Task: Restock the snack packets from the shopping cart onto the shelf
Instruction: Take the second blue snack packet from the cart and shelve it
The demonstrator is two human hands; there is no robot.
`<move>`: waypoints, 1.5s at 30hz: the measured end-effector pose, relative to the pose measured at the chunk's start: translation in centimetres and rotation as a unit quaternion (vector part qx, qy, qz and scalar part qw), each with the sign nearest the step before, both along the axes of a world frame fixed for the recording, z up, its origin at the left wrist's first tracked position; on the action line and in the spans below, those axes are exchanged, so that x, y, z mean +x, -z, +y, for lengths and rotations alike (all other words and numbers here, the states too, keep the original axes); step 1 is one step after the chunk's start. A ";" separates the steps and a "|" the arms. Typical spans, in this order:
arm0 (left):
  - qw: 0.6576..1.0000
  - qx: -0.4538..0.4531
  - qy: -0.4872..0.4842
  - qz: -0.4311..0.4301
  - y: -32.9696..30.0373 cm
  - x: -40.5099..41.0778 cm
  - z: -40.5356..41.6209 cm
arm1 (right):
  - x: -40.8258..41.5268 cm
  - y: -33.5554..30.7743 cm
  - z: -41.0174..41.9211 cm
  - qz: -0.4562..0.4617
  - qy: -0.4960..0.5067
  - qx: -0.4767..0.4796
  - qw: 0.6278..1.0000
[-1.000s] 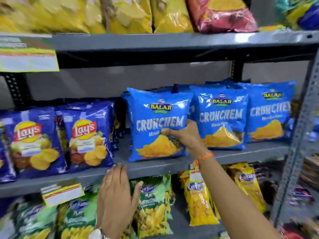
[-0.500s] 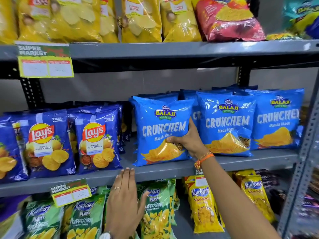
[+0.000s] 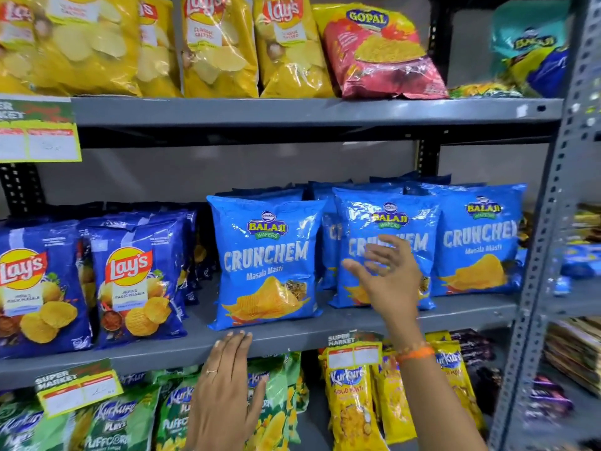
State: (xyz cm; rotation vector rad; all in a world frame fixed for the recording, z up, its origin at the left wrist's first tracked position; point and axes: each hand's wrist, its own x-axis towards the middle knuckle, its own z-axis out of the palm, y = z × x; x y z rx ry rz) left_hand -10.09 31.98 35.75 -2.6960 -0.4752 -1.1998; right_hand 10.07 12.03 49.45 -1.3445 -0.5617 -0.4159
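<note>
Our right hand open, empty, in front of Crunchem pkts, left hand flat on shelf edge below upright Crunchem packet, Lay's bags left of it.

The right hand has let go of the Crunchem packet and hangs open, fingers spread, to its right, before the next packet; the freed packet stands upright alone near the shelf's front edge
</note>
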 end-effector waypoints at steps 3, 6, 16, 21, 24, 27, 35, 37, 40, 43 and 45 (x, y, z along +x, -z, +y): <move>0.999 -0.004 0.008 -0.040 0.2 1.1 0.3 | 2.6 0.1 -4.2 0.004 0.168 0.036 0.985; 0.998 0.003 0.012 -0.065 1.0 1.4 0.7 | 5.1 0.5 -6.3 0.072 0.191 -0.084 0.975; 0.997 -0.002 0.015 -0.071 1.9 1.2 0.7 | 8.6 0.0 -5.6 0.120 -0.039 -0.072 0.989; 0.999 -0.016 0.027 -0.030 1.8 0.5 1.0 | 9.5 -1.3 -4.6 0.050 -0.072 -0.032 0.996; 0.999 -0.014 0.029 -0.020 1.6 0.5 1.1 | 10.3 -1.0 -4.0 0.033 -0.083 -0.033 0.995; 0.999 -0.016 0.025 -0.022 1.4 0.5 0.9 | 10.8 -0.8 -3.9 0.031 -0.094 -0.038 0.994; 0.999 -0.044 0.023 -0.019 0.9 -0.2 0.3 | 10.2 -0.7 -3.7 0.051 -0.039 -0.061 0.996; 0.998 -0.049 0.028 -0.011 0.7 -0.5 0.2 | 9.1 -0.9 -4.0 0.051 0.020 -0.097 0.994; 0.998 -0.045 0.039 0.008 0.5 -1.4 0.7 | 6.8 -0.6 -4.8 0.032 0.140 -0.152 0.978; 0.999 -0.042 0.009 0.008 0.1 -3.0 1.8 | 2.1 -0.1 -4.1 -0.091 0.243 -0.056 0.964; 0.999 -0.046 -0.023 0.003 0.1 -4.0 2.6 | -1.4 0.1 -2.1 -0.127 0.174 -0.012 0.977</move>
